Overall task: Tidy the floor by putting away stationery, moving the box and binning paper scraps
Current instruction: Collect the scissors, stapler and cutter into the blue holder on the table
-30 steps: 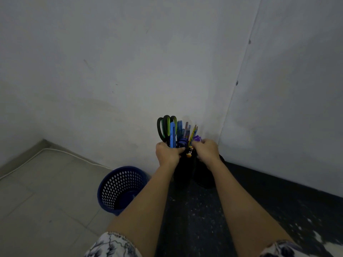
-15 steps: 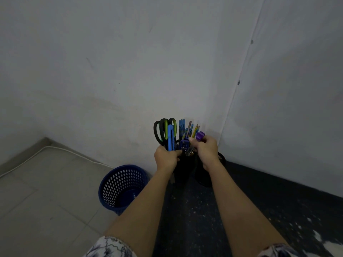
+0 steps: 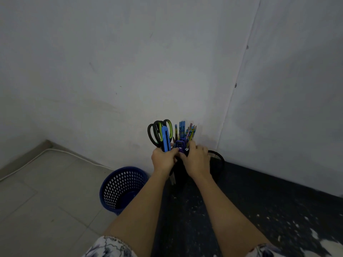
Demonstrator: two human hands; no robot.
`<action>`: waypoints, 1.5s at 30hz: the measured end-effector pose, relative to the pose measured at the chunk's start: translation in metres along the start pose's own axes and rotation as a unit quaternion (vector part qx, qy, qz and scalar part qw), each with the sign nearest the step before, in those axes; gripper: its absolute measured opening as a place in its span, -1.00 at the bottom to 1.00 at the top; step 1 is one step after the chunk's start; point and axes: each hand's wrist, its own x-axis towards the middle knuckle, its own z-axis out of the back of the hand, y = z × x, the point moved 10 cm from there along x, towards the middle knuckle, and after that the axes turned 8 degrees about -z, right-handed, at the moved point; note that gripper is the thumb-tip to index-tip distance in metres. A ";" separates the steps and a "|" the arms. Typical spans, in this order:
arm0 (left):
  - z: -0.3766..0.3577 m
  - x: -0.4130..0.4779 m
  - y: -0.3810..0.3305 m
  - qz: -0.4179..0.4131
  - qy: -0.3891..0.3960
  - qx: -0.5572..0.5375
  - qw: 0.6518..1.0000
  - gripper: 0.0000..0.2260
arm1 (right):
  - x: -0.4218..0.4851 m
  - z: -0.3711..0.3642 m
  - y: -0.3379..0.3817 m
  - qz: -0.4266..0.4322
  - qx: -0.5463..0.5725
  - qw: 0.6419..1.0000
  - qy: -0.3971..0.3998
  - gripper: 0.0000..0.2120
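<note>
Stationery (image 3: 171, 135) sits bunched in left hand (image 3: 163, 160)'s grip; right hand (image 3: 194, 160) has dropped, fingers pressing purple sharpener (image 3: 180, 145) into the holder (image 3: 216, 162)

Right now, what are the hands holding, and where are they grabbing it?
The left hand grips a bunch of stationery, scissors and a blue cutter, around its lower part. The right hand rests on the purple item.
</note>
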 end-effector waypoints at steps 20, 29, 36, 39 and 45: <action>-0.100 -0.035 -0.092 -0.072 0.226 0.006 0.971 -0.81 | 0.015 0.114 0.011 0.034 0.550 0.833 0.046 -0.43; -0.153 -0.029 -0.043 -0.027 0.263 0.067 0.962 -0.70 | 0.031 0.095 -0.044 0.006 0.475 0.879 0.031 -0.29; -0.143 -0.035 0.005 0.030 0.174 0.132 0.975 -0.77 | 0.029 0.045 -0.084 -0.062 0.466 0.879 0.072 -0.30; -0.138 -0.039 -0.007 -0.014 0.155 0.174 0.972 -0.74 | 0.029 0.036 -0.094 -0.083 0.470 0.876 0.069 -0.31; -0.122 -0.054 -0.031 -0.138 0.144 0.206 0.958 -0.74 | 0.023 0.024 -0.101 -0.104 0.452 0.881 0.097 -0.39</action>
